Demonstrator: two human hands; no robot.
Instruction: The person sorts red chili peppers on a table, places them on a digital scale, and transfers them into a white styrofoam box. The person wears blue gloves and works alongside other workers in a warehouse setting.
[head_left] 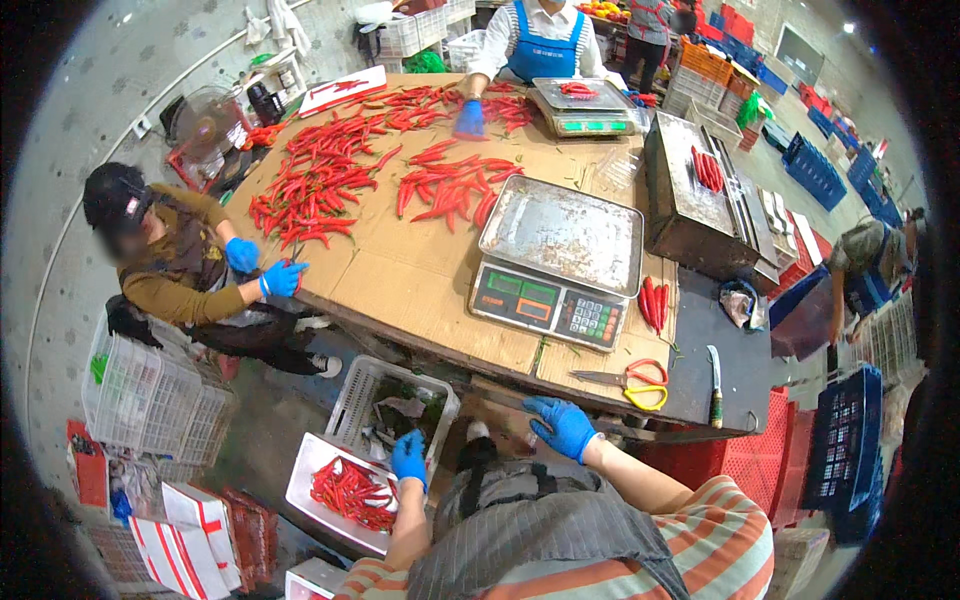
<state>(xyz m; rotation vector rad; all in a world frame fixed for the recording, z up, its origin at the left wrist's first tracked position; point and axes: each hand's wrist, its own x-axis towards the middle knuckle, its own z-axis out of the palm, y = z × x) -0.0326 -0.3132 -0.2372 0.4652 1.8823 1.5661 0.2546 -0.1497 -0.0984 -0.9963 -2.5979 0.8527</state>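
My left hand [409,457], in a blue glove, reaches down to a white tray [308,468] low at my left, filled with red chillies [352,491]; the fingers rest on the tray's near edge by the chillies. My right hand [562,425], also blue-gloved, hovers with spread fingers just below the front edge of the cardboard-covered table [400,285] and holds nothing. On the table in front of me stands a weighing scale [555,262] with a bare steel pan. Scissors [632,381] with red and yellow handles lie just beyond my right hand.
Heaps of red chillies [330,180] cover the table's far half. A seated person [170,255] at the left and a standing person [535,40] at the far end handle them. A second scale [585,108], a metal machine [700,200], a knife [714,385] and crates [390,405] surround the table.
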